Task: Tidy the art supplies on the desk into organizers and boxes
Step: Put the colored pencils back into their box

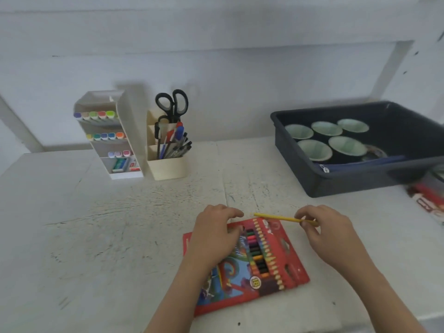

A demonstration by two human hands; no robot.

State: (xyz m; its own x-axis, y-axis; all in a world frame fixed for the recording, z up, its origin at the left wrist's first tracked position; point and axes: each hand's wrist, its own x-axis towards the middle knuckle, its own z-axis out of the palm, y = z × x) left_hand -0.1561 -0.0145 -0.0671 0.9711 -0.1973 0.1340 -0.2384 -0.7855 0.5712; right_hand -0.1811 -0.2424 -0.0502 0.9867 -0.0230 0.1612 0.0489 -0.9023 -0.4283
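- One view is taken from head height, wide-angle, aimed forward and down.
- The desk is seen closely, with the left hand and right hand nearest.

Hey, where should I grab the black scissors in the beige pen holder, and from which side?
Grip the scissors by their handle loops, from above: the loops stand clear over the beige holder, blades hidden down inside beside the pens. Probably lift straight up.
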